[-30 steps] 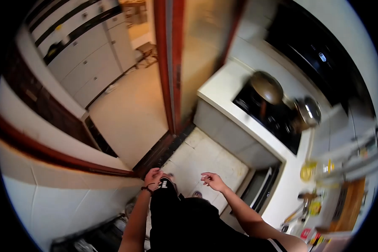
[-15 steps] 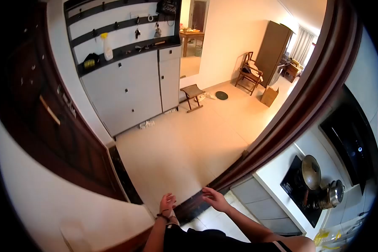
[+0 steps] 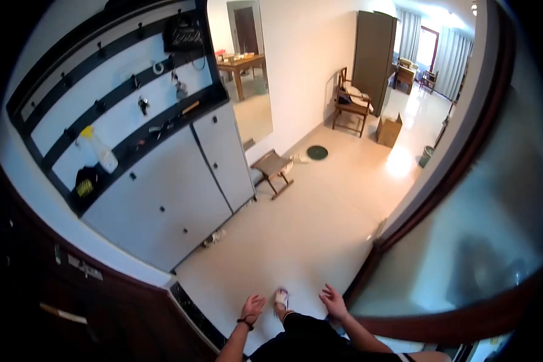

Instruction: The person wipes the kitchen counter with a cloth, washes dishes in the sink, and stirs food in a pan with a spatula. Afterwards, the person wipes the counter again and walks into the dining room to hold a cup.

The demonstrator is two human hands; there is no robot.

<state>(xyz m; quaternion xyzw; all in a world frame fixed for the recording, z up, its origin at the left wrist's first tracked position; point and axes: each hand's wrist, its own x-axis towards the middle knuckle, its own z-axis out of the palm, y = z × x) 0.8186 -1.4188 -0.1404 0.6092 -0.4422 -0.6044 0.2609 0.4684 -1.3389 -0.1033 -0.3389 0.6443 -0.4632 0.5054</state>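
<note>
My left hand (image 3: 254, 306) is held low in front of me with its fingers apart and nothing in it; a dark bracelet (image 3: 245, 324) circles the wrist. To its right, my right hand (image 3: 333, 303) hangs in the air, fingers loosely spread, also holding nothing. Between them my foot in a light sandal (image 3: 282, 297) steps onto the pale tiled floor (image 3: 289, 241). Neither hand touches anything.
A grey shoe cabinet (image 3: 157, 199) stands on the left, with a spray bottle (image 3: 104, 155) on its ledge. Ahead are a folding stool (image 3: 271, 165), a wooden armchair (image 3: 355, 108) and a cardboard box (image 3: 388, 130). A frosted glass door panel (image 3: 446, 259) borders the right side, a dark door (image 3: 111, 311) the left.
I have moved forward through the doorway; the stove and pans on the right have left view. The cabinet and stool appear closer. Both hands stay empty and are now farther apart.
</note>
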